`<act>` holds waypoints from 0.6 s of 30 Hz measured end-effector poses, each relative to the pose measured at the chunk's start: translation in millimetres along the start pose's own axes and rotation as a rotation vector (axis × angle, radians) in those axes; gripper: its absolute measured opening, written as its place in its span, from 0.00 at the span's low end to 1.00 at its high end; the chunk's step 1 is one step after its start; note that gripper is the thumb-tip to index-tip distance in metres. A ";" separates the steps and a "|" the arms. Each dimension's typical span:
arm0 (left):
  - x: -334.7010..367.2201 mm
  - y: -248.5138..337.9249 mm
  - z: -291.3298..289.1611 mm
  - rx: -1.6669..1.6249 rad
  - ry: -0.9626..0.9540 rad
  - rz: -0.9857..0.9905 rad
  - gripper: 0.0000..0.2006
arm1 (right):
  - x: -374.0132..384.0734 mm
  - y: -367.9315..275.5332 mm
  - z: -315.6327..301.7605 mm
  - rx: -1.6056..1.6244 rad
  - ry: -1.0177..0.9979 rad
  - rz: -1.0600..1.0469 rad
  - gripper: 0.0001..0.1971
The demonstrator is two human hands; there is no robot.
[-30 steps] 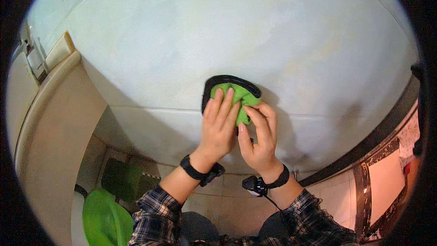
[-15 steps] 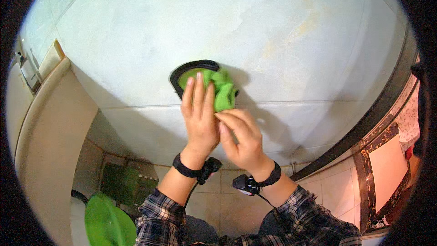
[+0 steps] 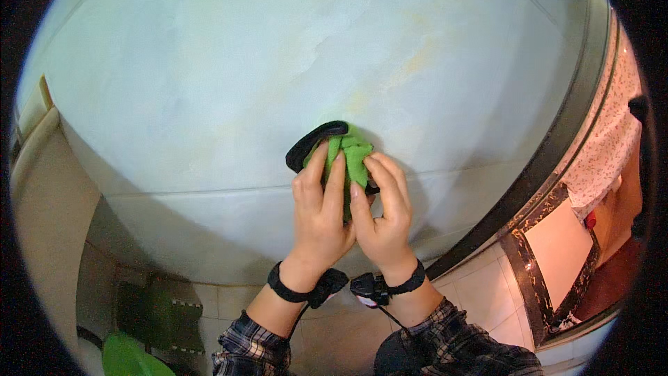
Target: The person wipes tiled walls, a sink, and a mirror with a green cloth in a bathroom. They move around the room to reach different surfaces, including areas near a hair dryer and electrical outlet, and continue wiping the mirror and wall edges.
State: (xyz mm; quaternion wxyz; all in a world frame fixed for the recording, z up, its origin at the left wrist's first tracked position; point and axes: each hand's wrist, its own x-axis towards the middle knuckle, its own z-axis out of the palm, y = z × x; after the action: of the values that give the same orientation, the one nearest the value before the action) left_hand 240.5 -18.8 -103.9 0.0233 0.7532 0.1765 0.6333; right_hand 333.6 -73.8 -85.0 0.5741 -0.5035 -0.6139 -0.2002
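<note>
Both my hands are at a bunched green cloth [image 3: 356, 160] in front of the pale marbled wall. A black, thick, curved edge [image 3: 313, 145] shows at its upper left; I cannot tell whether it belongs to the cloth or to a separate thing under it. My left hand [image 3: 316, 212] has its fingers bent over the cloth's left side. From the right, my right hand [image 3: 387, 212] pinches the cloth between thumb and fingers. Folds and fingers hide much of what lies between the palms. Each wrist wears a black strap with a small black device.
A cream ledge [image 3: 49, 202] stands at the left. Below it are a bright green, smooth object [image 3: 132, 358] and a dark green thing [image 3: 142, 310]. At the right, a dark border [image 3: 518, 191] edges the wall, with a pink speckled cloth [image 3: 591, 160] beyond it.
The green cloth and black edge have moved right along the wall with both hands. My right fingers have come higher onto the cloth. The whole view has shifted to the right.
</note>
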 end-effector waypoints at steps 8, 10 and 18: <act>-4.7 -8.5 -24.0 -0.195 -0.128 -0.053 0.35 | 1.4 12.1 0.2 -0.043 0.132 -0.023 0.12; -6.4 -9.8 -26.2 -0.184 -0.135 -0.115 0.35 | 4.4 17.2 -2.4 -0.039 0.213 0.034 0.12; -11.0 -4.9 -28.0 -0.147 -0.104 -0.160 0.23 | -6.4 19.6 13.4 -0.286 0.043 -0.144 0.20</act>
State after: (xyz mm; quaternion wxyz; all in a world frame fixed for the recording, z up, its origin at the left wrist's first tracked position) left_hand 210.9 -22.7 -110.1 0.1383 0.7648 0.1877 0.6006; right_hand 342.3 -57.1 -100.7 0.4938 -0.5302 -0.6012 -0.3370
